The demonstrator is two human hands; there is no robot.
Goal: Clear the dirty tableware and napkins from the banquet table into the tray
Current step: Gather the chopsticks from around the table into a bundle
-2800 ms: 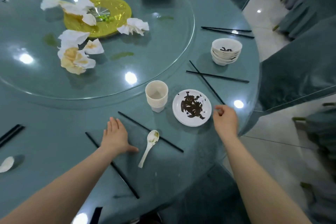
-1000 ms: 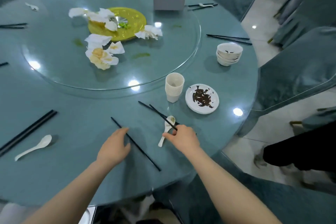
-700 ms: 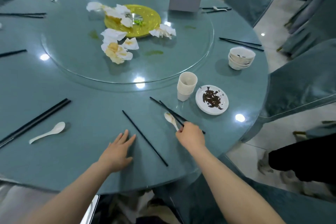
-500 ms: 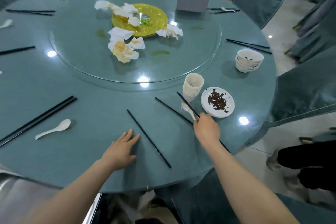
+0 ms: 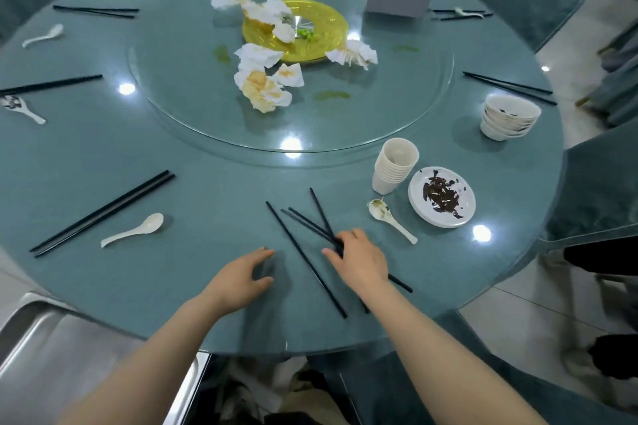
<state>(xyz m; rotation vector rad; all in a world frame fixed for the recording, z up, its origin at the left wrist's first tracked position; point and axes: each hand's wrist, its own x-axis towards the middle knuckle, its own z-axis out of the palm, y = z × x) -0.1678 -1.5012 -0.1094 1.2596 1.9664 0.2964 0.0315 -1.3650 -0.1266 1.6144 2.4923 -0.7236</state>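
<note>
We are leaning over a round banquet table (image 5: 86,155) with a teal top and a glass turntable (image 5: 193,121) at its middle, teal-covered chairs ringing it. At the bottom left a steel tray (image 5: 38,348) sits below the table edge, with nothing visible in the part we can see.

Moving rightward along the near edge, a pair of chopsticks (image 5: 103,210) and a white spoon (image 5: 133,234) lie untouched. On the turntable, crumpled stained napkins (image 5: 264,86) cluster beside a yellow plate (image 5: 321,34).

Our left hand (image 5: 241,278) rests on the table with loosely curled fingers, holding nothing, just left of a single loose chopstick (image 5: 303,257). Our right hand (image 5: 360,259) has its fingers curled over a small bundle of chopsticks (image 5: 312,222) that fans out across the table; it appears to pinch them, though the exact contact is hidden beneath the fingers.

Further right lie a soiled spoon (image 5: 390,219), a stack of cups (image 5: 393,166), a sauce-smeared saucer (image 5: 442,197) and stacked bowls (image 5: 507,117).

We judge the step in hand to be gathering the near chopsticks into one bunch. Next we would draw the loose stick into the bundle, square the ends, lift the lot and carry it left and down to the tray. Most of the clearing remains.
</note>
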